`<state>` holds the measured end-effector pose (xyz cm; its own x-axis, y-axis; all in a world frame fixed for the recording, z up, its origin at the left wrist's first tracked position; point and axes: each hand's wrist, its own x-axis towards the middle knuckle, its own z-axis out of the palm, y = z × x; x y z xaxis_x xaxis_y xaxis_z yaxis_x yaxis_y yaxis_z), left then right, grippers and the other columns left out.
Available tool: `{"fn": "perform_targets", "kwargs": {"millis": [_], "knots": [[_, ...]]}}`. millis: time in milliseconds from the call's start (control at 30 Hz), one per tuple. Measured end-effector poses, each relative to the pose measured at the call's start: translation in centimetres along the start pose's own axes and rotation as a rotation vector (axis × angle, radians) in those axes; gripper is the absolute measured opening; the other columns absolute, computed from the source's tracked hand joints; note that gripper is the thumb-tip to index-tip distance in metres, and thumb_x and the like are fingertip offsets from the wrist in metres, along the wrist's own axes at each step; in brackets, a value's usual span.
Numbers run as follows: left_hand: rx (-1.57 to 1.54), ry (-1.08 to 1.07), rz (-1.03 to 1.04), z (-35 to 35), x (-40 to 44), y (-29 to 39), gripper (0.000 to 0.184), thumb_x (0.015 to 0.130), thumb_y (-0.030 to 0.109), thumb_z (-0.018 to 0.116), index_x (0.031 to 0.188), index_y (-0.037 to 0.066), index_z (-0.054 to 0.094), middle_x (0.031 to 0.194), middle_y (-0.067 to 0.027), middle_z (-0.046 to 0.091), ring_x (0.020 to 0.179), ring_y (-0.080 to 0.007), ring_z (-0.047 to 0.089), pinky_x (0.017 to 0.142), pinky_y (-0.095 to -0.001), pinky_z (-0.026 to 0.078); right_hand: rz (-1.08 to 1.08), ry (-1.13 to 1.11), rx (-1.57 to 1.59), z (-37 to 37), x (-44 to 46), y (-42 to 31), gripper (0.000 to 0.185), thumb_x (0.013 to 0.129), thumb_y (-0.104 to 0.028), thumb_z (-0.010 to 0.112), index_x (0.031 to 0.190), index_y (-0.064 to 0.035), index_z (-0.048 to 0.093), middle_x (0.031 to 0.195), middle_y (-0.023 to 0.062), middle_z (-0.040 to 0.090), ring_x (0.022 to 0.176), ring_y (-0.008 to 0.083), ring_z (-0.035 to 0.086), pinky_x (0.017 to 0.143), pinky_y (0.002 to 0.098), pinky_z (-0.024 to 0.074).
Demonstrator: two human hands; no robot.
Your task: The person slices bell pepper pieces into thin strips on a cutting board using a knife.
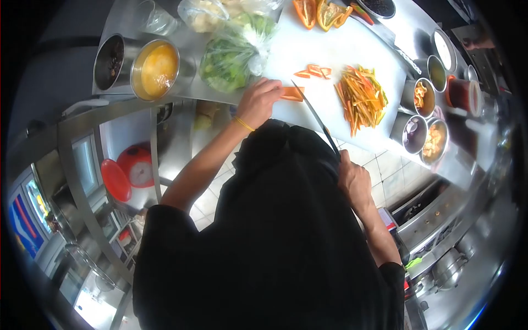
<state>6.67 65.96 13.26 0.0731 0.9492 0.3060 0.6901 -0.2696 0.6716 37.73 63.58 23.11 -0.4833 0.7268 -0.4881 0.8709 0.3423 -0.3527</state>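
My left hand (260,103), a yellow band at its wrist, presses its fingertips on an orange bell pepper piece (293,94) at the near edge of the white cutting board (360,50). In my right hand (355,180) is the handle of a long kitchen knife (319,120). Its blade slants away over the board, the tip end beside the free end of that piece. Just beyond lie a few short pepper strips (314,71). To the right is a heap of thin orange and green pepper strips (361,99). Halved orange peppers (320,14) rest at the board's far end.
Left of the board sit a plastic bag of green vegetables (228,60), a metal pot of yellow liquid (157,69) and a pot of dark contents (110,61). Another knife (404,58) lies along the right side, near several metal containers, one with purple pieces (414,135).
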Motion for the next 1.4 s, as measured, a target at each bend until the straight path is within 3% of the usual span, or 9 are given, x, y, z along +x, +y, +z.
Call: {"fn": "perform_targets", "kwargs": {"millis": [167, 400, 467, 567, 867, 933, 1167, 1267, 1400], "knots": [[0.005, 0.036, 0.040, 0.3, -0.3, -0.1, 0.021, 0.070, -0.011, 0.066, 0.089, -0.001, 0.068, 0.094, -0.0097, 0.064, 0.086, -0.0277, 0.059, 0.073, -0.0359, 0.051, -0.097, 0.061, 0.008, 2.2, 3.3, 1.3, 0.024, 0.091, -0.010, 0.054, 0.113, -0.0039, 0.045, 0.063, 0.0235, 0.061, 0.061, 0.0444, 0.061, 0.057, 0.0541, 0.0474], [0.005, 0.174, -0.129, 1.7, -0.9, 1.3, 0.021, 0.073, -0.009, 0.068, 0.092, -0.002, 0.068, 0.096, -0.0103, 0.062, 0.084, -0.0279, 0.060, 0.071, -0.0355, 0.051, -0.074, 0.077, 0.033, -1.5, 3.6, -1.5, 0.020, 0.090, -0.005, 0.052, 0.108, -0.0011, 0.045, 0.063, 0.0239, 0.061, 0.062, 0.0443, 0.062, 0.058, 0.0542, 0.0482], [-0.002, 0.214, -0.153, 2.3, -0.8, 1.6, 0.021, 0.073, -0.009, 0.069, 0.093, -0.001, 0.068, 0.096, -0.0103, 0.062, 0.084, -0.0280, 0.061, 0.071, -0.0356, 0.051, -0.028, -0.010, 0.028, -2.0, 2.4, -1.6, 0.029, 0.089, -0.006, 0.055, 0.116, -0.0017, 0.044, 0.065, 0.0258, 0.061, 0.064, 0.0457, 0.061, 0.060, 0.0551, 0.0474], [0.013, 0.216, -0.161, 2.5, -0.8, 1.5, 0.021, 0.074, -0.009, 0.068, 0.094, -0.002, 0.067, 0.095, -0.0107, 0.062, 0.085, -0.0278, 0.061, 0.072, -0.0362, 0.051, -0.036, 0.009, 0.016, 2.1, 3.7, -0.1, 0.029, 0.089, -0.006, 0.054, 0.116, -0.0016, 0.044, 0.066, 0.0263, 0.061, 0.065, 0.0465, 0.062, 0.060, 0.0559, 0.0472], [-0.035, 0.165, -0.079, 1.8, -0.5, 0.3, 0.017, 0.078, -0.011, 0.061, 0.092, -0.004, 0.065, 0.093, -0.0108, 0.059, 0.085, -0.0278, 0.060, 0.072, -0.0362, 0.050, -0.056, 0.049, -0.029, -1.6, 3.8, -1.6, 0.022, 0.087, -0.001, 0.048, 0.108, -0.0021, 0.044, 0.062, 0.0232, 0.061, 0.061, 0.0434, 0.062, 0.058, 0.0540, 0.0486], [-0.025, 0.141, -0.052, 1.6, 0.0, 0.3, 0.016, 0.077, -0.011, 0.061, 0.092, -0.005, 0.065, 0.093, -0.0109, 0.059, 0.085, -0.0280, 0.059, 0.073, -0.0357, 0.050, -0.026, -0.045, -0.053, -0.6, 3.5, -0.8, 0.024, 0.091, -0.007, 0.052, 0.112, -0.0024, 0.044, 0.066, 0.0249, 0.062, 0.066, 0.0469, 0.062, 0.061, 0.0561, 0.0474], [-0.058, 0.183, 0.016, 1.3, -0.4, -0.4, 0.017, 0.075, -0.011, 0.063, 0.090, -0.005, 0.064, 0.094, -0.0107, 0.061, 0.085, -0.0285, 0.061, 0.073, -0.0356, 0.050, -0.046, 0.044, 0.104, 0.0, 6.8, -2.4, 0.022, 0.091, -0.006, 0.052, 0.111, -0.0025, 0.045, 0.065, 0.0269, 0.061, 0.065, 0.0473, 0.061, 0.061, 0.0557, 0.0477], [-0.060, 0.229, -0.030, 0.9, -0.8, -0.1, 0.013, 0.075, -0.009, 0.059, 0.086, -0.003, 0.063, 0.092, -0.0103, 0.060, 0.087, -0.0278, 0.060, 0.074, -0.0362, 0.050, -0.031, 0.014, 0.090, -1.6, 4.9, -3.2, 0.019, 0.090, -0.004, 0.051, 0.107, -0.0023, 0.045, 0.065, 0.0263, 0.061, 0.065, 0.0466, 0.062, 0.062, 0.0557, 0.0481], [-0.048, 0.228, -0.059, 1.1, -0.5, 0.1, 0.017, 0.073, -0.012, 0.064, 0.087, -0.004, 0.063, 0.093, -0.0119, 0.062, 0.086, -0.0300, 0.061, 0.073, -0.0372, 0.051, -0.061, -0.023, 0.007, 0.4, 4.2, -2.5, 0.021, 0.087, -0.002, 0.052, 0.107, -0.0014, 0.046, 0.067, 0.0267, 0.062, 0.066, 0.0464, 0.062, 0.062, 0.0557, 0.0485]]}}
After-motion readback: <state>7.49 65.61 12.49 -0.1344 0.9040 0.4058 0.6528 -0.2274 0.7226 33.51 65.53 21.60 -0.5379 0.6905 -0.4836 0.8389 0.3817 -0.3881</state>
